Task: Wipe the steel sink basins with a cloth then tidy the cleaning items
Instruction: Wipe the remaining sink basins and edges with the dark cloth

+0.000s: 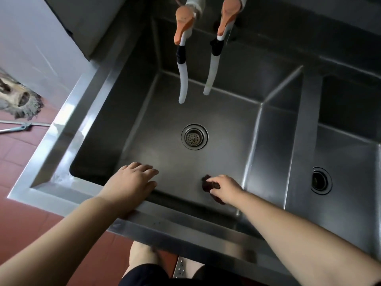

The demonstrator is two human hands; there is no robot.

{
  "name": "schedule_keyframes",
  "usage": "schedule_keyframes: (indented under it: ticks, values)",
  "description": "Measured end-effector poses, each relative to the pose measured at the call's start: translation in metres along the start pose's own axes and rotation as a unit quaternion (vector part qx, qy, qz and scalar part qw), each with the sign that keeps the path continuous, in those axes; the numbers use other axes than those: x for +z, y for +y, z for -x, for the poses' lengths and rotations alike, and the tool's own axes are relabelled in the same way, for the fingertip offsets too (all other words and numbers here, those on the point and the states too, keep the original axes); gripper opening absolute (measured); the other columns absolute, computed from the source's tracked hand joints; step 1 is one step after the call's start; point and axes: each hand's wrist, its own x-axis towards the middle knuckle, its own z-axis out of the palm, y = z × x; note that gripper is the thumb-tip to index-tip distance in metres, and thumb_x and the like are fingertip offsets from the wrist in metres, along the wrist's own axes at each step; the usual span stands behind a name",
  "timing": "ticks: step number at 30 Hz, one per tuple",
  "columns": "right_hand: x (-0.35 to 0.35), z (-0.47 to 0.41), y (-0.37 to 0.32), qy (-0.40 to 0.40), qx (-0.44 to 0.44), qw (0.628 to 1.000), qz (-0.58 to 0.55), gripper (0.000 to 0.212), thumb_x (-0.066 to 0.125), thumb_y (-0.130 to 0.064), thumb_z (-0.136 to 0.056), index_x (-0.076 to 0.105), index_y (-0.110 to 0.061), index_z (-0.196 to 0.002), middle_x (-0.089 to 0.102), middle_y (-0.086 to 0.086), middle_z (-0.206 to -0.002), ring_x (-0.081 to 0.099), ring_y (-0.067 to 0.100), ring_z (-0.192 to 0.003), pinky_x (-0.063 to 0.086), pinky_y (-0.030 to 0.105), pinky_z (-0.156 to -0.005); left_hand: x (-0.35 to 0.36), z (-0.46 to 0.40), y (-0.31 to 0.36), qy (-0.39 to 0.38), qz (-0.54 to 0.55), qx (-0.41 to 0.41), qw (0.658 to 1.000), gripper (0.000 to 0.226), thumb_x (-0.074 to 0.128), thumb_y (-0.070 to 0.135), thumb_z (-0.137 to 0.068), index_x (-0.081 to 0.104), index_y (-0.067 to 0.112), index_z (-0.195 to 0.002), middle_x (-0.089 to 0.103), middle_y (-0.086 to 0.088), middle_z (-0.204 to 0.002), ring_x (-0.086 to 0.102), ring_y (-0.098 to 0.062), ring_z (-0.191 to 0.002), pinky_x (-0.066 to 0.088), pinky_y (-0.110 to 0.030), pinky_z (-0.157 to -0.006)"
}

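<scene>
At the lower centre of the frame, the left hand [132, 182] lies flat with fingers spread on the near rim of the large steel sink basin [206, 112], bracing and holding nothing. Just right of it, the right hand [225, 188] is clamped on a small dark brown cloth [208, 183], pressing it to the basin floor by the near wall. Wiping looks under way; next the cloth likely sweeps toward the round strainer drain [194, 136] mid-frame, then the second basin [348, 153] at right. Two white-hosed orange taps [183, 29] hang at top.
</scene>
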Motion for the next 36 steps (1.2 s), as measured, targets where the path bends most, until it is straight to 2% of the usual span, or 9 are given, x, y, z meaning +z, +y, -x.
schedule_keyframes:
  ticks: [3,5,9,14,19,23,28,32,36]
  values:
    - [0.011,-0.024,0.009,0.029,0.020,0.994,0.100,0.043,0.045,-0.024,-0.096,0.043,-0.025,-0.139,0.029,0.004,-0.148,0.032,0.030,-0.131,0.027,0.036,-0.106,0.005,-0.002,-0.004,0.012,0.020,-0.002,1.000,0.042,0.039,0.045,-0.096,0.048,0.032,-0.135,0.049,0.011,-0.139,0.039,-0.013,-0.129,0.032,-0.029,-0.103]
    - [0.018,-0.031,0.012,0.009,-0.002,0.986,0.168,0.040,0.041,-0.027,-0.096,0.043,-0.025,-0.136,0.032,0.007,-0.144,0.035,0.033,-0.126,0.033,0.039,-0.103,0.006,-0.002,-0.005,0.023,0.023,0.006,0.999,0.040,0.040,0.042,-0.096,0.051,0.032,-0.132,0.054,0.012,-0.134,0.044,-0.012,-0.126,0.035,-0.030,-0.100]
    - [0.030,-0.039,0.014,-0.056,-0.084,0.947,0.305,0.054,0.055,-0.014,-0.087,0.038,-0.028,-0.137,0.023,0.011,-0.146,0.030,0.035,-0.125,0.042,0.042,-0.098,0.006,-0.001,-0.005,0.028,0.015,0.016,0.999,0.043,0.030,0.042,-0.094,0.058,0.033,-0.126,0.061,0.014,-0.124,0.050,-0.011,-0.119,0.039,-0.029,-0.092]
    - [0.036,-0.038,0.016,-0.076,-0.135,0.921,0.356,0.046,0.049,-0.005,-0.090,0.042,-0.020,-0.133,0.033,0.012,-0.136,0.038,0.036,-0.113,0.043,0.039,-0.091,0.004,-0.001,-0.004,0.026,0.011,0.014,0.999,0.045,0.031,0.040,-0.088,0.065,0.031,-0.116,0.068,0.012,-0.111,0.056,-0.014,-0.112,0.043,-0.030,-0.086]
    - [0.040,-0.029,0.028,-0.166,-0.114,0.945,0.258,0.034,0.045,-0.020,-0.094,0.050,-0.020,-0.127,0.043,0.009,-0.131,0.047,0.029,-0.112,0.038,0.030,-0.091,0.004,0.001,-0.003,0.030,0.016,0.018,0.999,0.056,0.020,0.043,-0.087,0.067,0.029,-0.113,0.070,0.011,-0.106,0.058,-0.014,-0.109,0.045,-0.030,-0.084]
    - [0.040,-0.028,0.028,-0.184,-0.067,0.966,0.171,0.042,0.051,-0.004,-0.086,0.055,-0.028,-0.121,0.047,-0.001,-0.128,0.050,0.025,-0.112,0.038,0.026,-0.090,0.001,0.001,-0.002,0.032,0.022,0.022,0.999,0.055,0.021,0.043,-0.087,0.069,0.028,-0.109,0.071,0.009,-0.101,0.060,-0.016,-0.105,0.046,-0.031,-0.082]
    - [0.048,-0.029,0.020,-0.195,0.037,0.980,0.007,0.037,0.048,0.001,-0.082,0.057,-0.034,-0.087,0.057,0.001,-0.101,0.057,0.021,-0.090,0.047,0.026,-0.072,0.003,0.001,-0.004,0.040,0.023,0.023,0.999,0.052,0.023,0.041,-0.088,0.070,0.027,-0.107,0.071,0.010,-0.097,0.061,-0.015,-0.103,0.046,-0.030,-0.079]
    - [0.040,-0.020,0.008,-0.208,0.073,0.967,-0.129,0.035,0.048,0.006,-0.078,0.062,-0.022,-0.093,0.060,0.008,-0.089,0.058,0.022,-0.080,0.047,0.028,-0.067,0.004,0.002,-0.004,0.045,0.019,0.029,0.998,0.050,0.024,0.040,-0.088,0.070,0.027,-0.106,0.071,0.010,-0.096,0.061,-0.015,-0.102,0.047,-0.030,-0.079]
    - [0.027,-0.013,-0.017,-0.249,0.074,0.920,-0.295,0.036,0.044,0.010,-0.072,0.063,-0.020,-0.078,0.056,0.014,-0.084,0.054,0.028,-0.078,0.045,0.031,-0.062,0.005,0.002,-0.005,0.041,0.029,0.025,0.998,0.045,0.027,0.040,-0.092,0.064,0.030,-0.116,0.067,0.010,-0.112,0.055,-0.013,-0.113,0.042,-0.030,-0.089]
